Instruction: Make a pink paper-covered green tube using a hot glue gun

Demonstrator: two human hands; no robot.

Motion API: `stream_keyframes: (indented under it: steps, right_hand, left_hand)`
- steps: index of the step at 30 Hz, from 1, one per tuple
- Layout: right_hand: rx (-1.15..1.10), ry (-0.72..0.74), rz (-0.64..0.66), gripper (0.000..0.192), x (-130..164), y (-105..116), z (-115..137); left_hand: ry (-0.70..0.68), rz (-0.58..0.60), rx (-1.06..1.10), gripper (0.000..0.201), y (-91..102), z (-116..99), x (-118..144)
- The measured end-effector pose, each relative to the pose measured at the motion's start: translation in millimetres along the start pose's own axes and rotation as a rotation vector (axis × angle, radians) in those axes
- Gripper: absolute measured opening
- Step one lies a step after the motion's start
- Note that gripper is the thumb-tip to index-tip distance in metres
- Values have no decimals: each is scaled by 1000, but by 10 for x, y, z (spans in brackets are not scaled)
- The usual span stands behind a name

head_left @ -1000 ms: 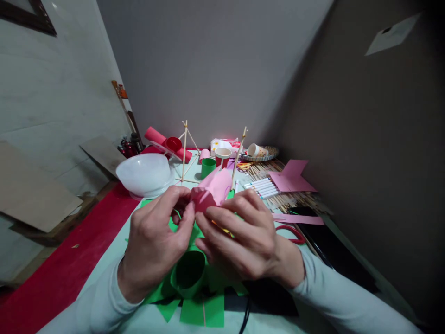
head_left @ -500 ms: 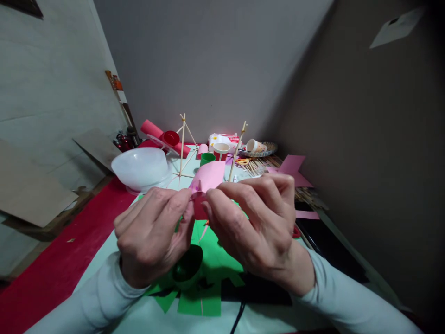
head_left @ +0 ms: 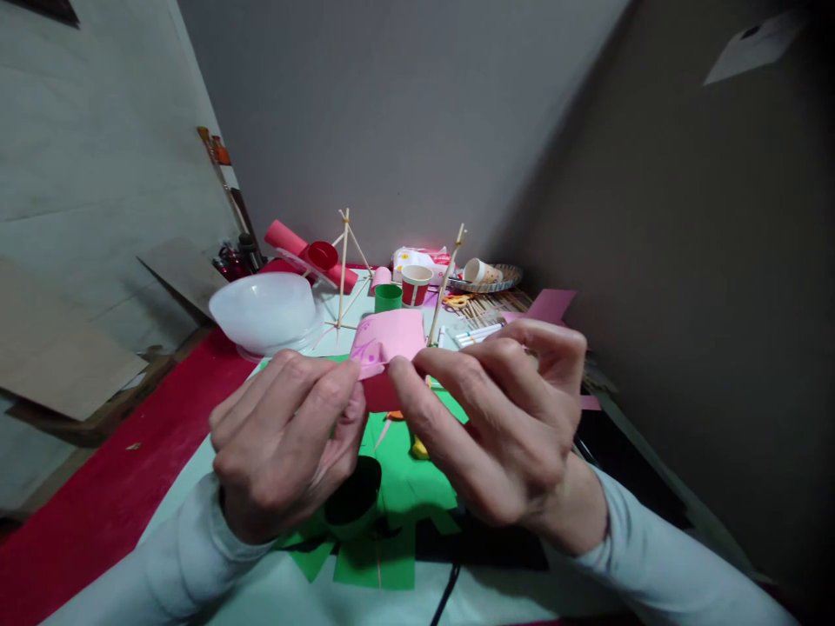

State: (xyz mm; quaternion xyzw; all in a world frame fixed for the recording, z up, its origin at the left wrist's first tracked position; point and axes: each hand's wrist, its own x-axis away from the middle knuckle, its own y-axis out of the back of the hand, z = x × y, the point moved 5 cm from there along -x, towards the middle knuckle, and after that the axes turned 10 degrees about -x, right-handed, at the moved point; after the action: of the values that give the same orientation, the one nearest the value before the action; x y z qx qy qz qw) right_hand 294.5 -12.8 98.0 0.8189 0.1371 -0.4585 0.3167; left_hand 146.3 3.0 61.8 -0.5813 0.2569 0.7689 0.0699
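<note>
A piece of pink paper (head_left: 395, 330) with purple markings is held up in front of me, its near edge folded or curled. My left hand (head_left: 287, 435) is closed, pinching the paper's left corner between thumb and forefinger. At the right end of the same edge, my right hand (head_left: 496, 426) pinches it, the other fingers curled above. Below lie cut sheets of green paper (head_left: 397, 474), with a dark green paper cup (head_left: 356, 496) behind my left hand. A small yellow object (head_left: 419, 449) shows beside my right thumb.
A translucent bowl (head_left: 261, 309) stands at the left. Stick frames (head_left: 343, 269), a green cup (head_left: 388, 298), a red-and-white paper cup (head_left: 416, 285) and orange scissors (head_left: 457, 301) are further back. White markers (head_left: 476, 335) and thin sticks lie at the right, near a pink sheet (head_left: 551, 304).
My right hand has shifted slightly right, its fingers lifting and spreading a little. The pink paper has tilted, showing more purple marks. The markers and yellow object have come into view.
</note>
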Motion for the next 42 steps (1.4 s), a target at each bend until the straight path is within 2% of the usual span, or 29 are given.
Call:
stream_keyframes:
  steps: [5, 9, 14, 22, 26, 29, 32, 37, 42]
  right_hand:
    - [-84, 27, -59, 24, 61, -6, -22]
    - [-161, -8, -36, 20, 80, -32, -30]
    - [-152, 13, -88, 26, 84, -34, -12]
    - [-163, 40, -40, 27, 90, -37, 10]
    - [-196, 33, -42, 26, 84, -25, 12]
    - [-222, 19, -48, 23, 84, -12, 13]
    - [-236, 26, -24, 25, 86, -17, 42]
    - [-185, 27, -30, 33, 64, 1, 109]
    - [-147, 25, 97, 32, 24, -12, 157]
  left_hand:
    - [3, -3, -14, 31, 27, 31, -27]
    - [-22, -28, -1, 28, 19, 31, -52]
    - [-26, -21, 63, 18, -17, 40, -46]
    - [-74, -25, 78, 20, -1, 30, -31]
    - [-43, -62, 91, 22, 12, 37, -24]
    - [-19, -48, 83, 23, -5, 47, -11]
    - [-53, -75, 115, 36, 7, 42, 4]
    - [-108, -8, 95, 31, 21, 8, -30]
    - [-92, -3, 47, 29, 47, -30, -45]
